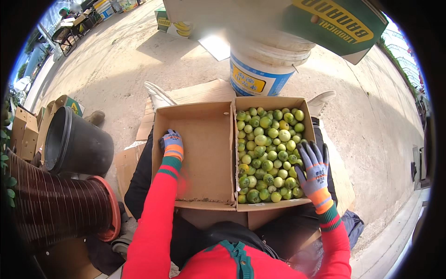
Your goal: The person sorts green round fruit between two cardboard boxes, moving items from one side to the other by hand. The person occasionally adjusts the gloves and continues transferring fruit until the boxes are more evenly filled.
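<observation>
Across my lap stand two cardboard boxes side by side. The left cardboard box (205, 153) shows a bare brown bottom. Many small round green fruits (260, 140), some yellowish, fill the right cardboard box (270, 102). My left hand (172, 141), in a grey and orange work glove, reaches into the left box by its left wall. Its fingers are curled and partly hidden, so whether they grip anything is unclear. On the right wall of the fruit box lies my gloved right hand (316, 171), fingers spread, thumb beside the fruits.
A white bucket (259, 78) stands beyond the boxes, with a banana carton (334, 26) on top. To my left are a black bucket (83, 143) tipped on its side and a large brown ribbed container (59, 198). Another banana carton (172, 24) sits farther back.
</observation>
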Motion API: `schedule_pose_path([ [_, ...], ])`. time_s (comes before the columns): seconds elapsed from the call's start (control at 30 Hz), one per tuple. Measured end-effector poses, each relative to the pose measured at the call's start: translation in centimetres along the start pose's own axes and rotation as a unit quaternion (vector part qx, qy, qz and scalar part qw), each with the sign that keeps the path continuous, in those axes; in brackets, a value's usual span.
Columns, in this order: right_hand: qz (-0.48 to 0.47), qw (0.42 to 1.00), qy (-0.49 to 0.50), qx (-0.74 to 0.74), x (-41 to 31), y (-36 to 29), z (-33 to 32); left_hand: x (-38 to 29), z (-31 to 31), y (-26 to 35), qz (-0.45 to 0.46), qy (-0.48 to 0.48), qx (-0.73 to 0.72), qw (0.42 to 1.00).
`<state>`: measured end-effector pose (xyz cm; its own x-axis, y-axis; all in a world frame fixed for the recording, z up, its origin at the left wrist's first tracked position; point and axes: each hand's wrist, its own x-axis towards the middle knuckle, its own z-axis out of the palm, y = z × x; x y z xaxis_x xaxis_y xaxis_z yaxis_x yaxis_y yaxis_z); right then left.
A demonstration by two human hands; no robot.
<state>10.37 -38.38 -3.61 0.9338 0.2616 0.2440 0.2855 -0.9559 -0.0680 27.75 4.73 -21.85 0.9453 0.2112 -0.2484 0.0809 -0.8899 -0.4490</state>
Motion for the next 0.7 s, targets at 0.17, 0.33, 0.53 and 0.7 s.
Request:
schedule_pose_path([
  [0.17, 0.004, 0.991, -0.026, 0.134, -3.0, -3.6, -0.7, -6.0, -4.2, 0.3, 0.115, 0.008, -0.589, 0.800],
  [0.33, -0.060, 0.973, -0.006, 0.221, -2.6, -8.7, 0.9, -22.2, -14.2, 4.9, 0.247, -0.234, -0.769, 0.541],
  [0.53, -0.023, 0.996, 0.028, 0.081, -3.3, -5.3, -0.5, -26.5, -13.3, 10.0, 0.215, -0.182, -0.848, 0.450],
  [0.7, 0.065, 0.957, -0.114, -0.260, -3.6, 3.1, 4.7, -24.8, -11.0, 7.3, 0.261, -0.038, -0.825, 0.501],
])
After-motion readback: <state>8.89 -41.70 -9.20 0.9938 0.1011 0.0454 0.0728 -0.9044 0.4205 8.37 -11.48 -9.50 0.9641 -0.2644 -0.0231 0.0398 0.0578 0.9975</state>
